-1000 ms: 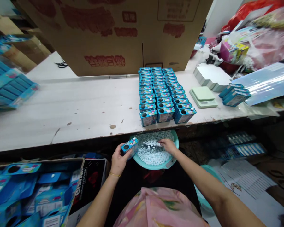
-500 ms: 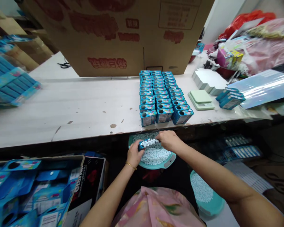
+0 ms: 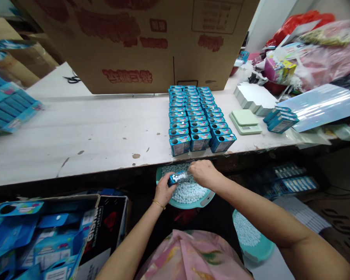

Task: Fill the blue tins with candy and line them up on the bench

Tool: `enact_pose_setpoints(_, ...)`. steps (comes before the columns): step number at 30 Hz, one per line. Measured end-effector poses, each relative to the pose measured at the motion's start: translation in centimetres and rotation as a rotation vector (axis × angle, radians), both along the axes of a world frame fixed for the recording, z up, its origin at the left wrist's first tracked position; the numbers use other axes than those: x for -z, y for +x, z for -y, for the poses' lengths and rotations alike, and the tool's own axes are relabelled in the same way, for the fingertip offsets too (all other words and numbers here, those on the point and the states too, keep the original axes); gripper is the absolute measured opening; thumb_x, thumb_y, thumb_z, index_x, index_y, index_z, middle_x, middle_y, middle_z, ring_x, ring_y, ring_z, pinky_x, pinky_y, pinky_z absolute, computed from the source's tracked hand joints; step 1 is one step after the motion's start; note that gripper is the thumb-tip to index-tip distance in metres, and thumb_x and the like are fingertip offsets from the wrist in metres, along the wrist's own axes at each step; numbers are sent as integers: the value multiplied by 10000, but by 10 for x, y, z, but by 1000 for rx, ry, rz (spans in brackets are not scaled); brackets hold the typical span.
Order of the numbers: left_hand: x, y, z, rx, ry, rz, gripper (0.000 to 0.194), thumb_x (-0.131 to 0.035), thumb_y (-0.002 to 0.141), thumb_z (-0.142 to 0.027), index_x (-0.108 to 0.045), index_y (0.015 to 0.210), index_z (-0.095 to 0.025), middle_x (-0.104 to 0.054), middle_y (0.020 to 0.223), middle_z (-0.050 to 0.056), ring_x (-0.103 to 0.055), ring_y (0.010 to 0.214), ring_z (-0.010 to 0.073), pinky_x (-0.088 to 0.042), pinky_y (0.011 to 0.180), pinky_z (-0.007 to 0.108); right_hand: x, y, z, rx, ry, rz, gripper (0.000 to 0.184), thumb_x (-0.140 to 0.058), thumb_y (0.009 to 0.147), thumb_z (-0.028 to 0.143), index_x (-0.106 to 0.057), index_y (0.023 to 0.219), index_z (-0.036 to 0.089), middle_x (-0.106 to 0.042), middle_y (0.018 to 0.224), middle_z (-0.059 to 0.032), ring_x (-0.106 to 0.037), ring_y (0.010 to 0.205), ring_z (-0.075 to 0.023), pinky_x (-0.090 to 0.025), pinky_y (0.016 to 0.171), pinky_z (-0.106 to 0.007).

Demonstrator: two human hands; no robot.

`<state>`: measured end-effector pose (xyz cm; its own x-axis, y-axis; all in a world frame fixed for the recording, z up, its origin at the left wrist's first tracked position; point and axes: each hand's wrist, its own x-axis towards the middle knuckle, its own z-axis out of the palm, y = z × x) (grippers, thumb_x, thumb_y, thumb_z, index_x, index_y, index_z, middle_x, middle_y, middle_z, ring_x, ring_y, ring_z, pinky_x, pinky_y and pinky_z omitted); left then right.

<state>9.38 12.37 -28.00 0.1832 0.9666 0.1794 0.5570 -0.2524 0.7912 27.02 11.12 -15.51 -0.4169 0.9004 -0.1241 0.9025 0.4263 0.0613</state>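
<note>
My left hand (image 3: 163,189) is closed around a small blue box (image 3: 171,179), tilted over a turquoise basin (image 3: 196,205). White pellets (image 3: 179,176) show at the box's mouth. My right hand (image 3: 203,172) is closed on a clear scoop (image 3: 187,173), whose end meets the box opening; its full shape is partly hidden by the fingers. Loose white pellets (image 3: 189,191) fill much of the basin beneath both hands. On the table just beyond stand rows of blue boxes (image 3: 179,145) with round holes in their tops.
A pale green scale (image 3: 245,121) and stacked white cards (image 3: 255,99) are right of the rows. A large cardboard carton (image 3: 169,58) rises behind. At lower left, an open carton (image 3: 97,206) holds blue boxes. Another turquoise basin (image 3: 258,252) with pellets sits lower right.
The heap of pellets between my hands has shrunk, leaving the clear scoop mostly bare, with pellets now at the box's mouth. The whole view has shifted slightly.
</note>
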Motion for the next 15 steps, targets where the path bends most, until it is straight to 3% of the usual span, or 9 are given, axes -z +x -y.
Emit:
enact_pose_setpoints(5, -1, 0, 0, -15, -14, 44, 326, -564, 631, -241, -530, 950, -186, -590, 880, 20, -547, 812, 157, -417, 759, 278, -5, 12, 9, 20, 55, -23, 217, -385, 758, 143, -598, 787, 169, -607, 817, -91, -559, 757, -171, -372, 632, -252)
enact_pose_setpoints(8, -2, -6, 1, -14, -18, 101, 327, -567, 648, -268, -519, 960, -182, -584, 892, 21, -543, 828, 153, -414, 772, 274, 9, 40, 9, 98, -3, -30, 255, -381, 752, 123, -600, 860, 198, -606, 860, -71, -556, 791, -159, -368, 640, -234)
enact_pose_setpoints(12, -5, -22, 4, -67, -30, 170, 365, -583, 652, -315, -506, 982, -181, -575, 913, 25, -538, 843, 154, -409, 796, 283, 65, 67, -1, 243, -59, -49, 310, -354, 753, 87, -601, 906, 195, -610, 888, -79, -552, 839, -171, -369, 691, -249)
enact_pose_setpoints(15, -8, -33, 9, -129, -43, 201, 390, -598, 641, -339, -503, 983, -178, -573, 915, 30, -537, 844, 157, -408, 806, 293, 118, 48, -11, 343, -164, -171, 310, -346, 766, 95, -620, 893, 165, -621, 905, -108, -548, 888, -189, -364, 757, -270)
